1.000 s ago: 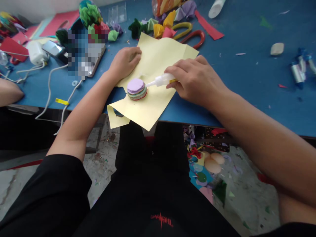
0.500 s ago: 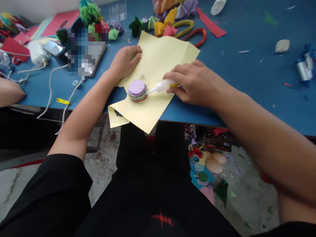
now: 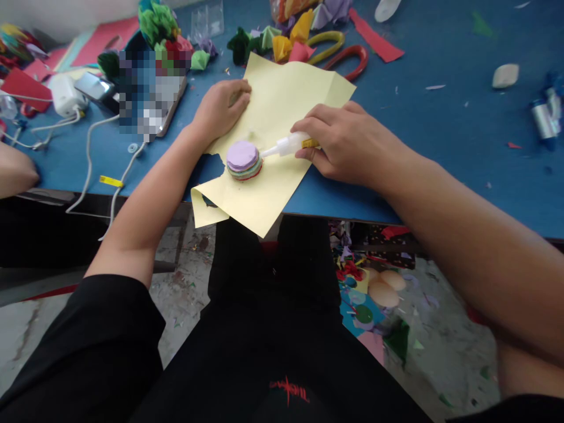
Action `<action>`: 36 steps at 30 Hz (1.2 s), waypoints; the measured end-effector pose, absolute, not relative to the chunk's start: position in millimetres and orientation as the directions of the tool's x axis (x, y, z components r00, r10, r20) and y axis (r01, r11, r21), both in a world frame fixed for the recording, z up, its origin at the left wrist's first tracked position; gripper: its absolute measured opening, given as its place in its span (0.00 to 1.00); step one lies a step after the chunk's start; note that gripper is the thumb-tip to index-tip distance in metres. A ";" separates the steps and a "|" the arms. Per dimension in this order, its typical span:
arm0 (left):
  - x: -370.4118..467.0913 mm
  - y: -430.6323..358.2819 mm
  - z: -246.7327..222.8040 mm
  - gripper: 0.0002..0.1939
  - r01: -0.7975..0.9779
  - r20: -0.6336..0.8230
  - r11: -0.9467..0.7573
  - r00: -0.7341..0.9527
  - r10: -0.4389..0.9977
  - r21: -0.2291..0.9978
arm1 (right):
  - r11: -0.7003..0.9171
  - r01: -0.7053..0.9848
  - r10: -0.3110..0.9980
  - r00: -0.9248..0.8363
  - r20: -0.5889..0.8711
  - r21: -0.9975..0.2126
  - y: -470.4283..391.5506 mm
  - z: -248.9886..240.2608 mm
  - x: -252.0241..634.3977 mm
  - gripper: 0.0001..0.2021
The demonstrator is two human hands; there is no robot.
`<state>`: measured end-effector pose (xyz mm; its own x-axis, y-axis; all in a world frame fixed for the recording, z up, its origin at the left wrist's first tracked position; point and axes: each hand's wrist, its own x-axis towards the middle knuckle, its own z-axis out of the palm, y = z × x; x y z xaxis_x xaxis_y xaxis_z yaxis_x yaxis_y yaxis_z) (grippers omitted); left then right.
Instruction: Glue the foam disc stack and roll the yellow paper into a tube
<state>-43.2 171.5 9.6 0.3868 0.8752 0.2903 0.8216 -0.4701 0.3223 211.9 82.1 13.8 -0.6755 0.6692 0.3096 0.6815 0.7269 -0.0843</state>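
Observation:
A yellow sheet of paper (image 3: pixel 288 100) lies at the desk's front edge, with a torn gap at its left and a folded flap overhanging. On it stands a stack of paper discs (image 3: pixel 242 155), lilac on top with green and red layers below. My right hand (image 3: pixel 341 141) is closed around a white glue bottle (image 3: pixel 288 144) lying nearly level. Its thin nozzle reaches the stack's right side; whether it touches I cannot tell. My left hand (image 3: pixel 222 108) rests on the sheet's left edge, fingers loosely bent, thumb apart from them.
Behind the sheet lie scissors with yellow and red handles (image 3: pixel 355 59), crumpled paper pieces (image 3: pixel 282 47) and a red strip (image 3: pixel 379 38). A phone (image 3: pixel 174 100) with a white cable (image 3: pixel 90 153) is at the left. Another person's arm (image 3: pixel 15 170) rests at the far left.
The glue bottle's nozzle tip has moved slightly up along the right side of the disc stack. My left hand stays in place on the sheet.

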 end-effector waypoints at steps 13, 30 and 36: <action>-41.2 169.0 11.4 0.18 0.835 0.282 -0.448 0.368 0.886 0.318 | 0.730 0.650 0.679 -0.658 0.325 -0.211 84.2 8.1 214.0 0.18; -48.7 189.9 -1.0 0.19 0.825 0.260 -0.441 0.366 0.893 0.353 | 0.546 0.785 0.836 -0.534 0.127 -0.292 61.9 27.0 200.6 0.19; -47.6 185.8 -1.1 0.13 0.813 0.313 -0.491 0.400 0.862 0.314 | 0.564 0.752 0.825 -0.532 0.192 -0.340 59.9 27.3 198.0 0.18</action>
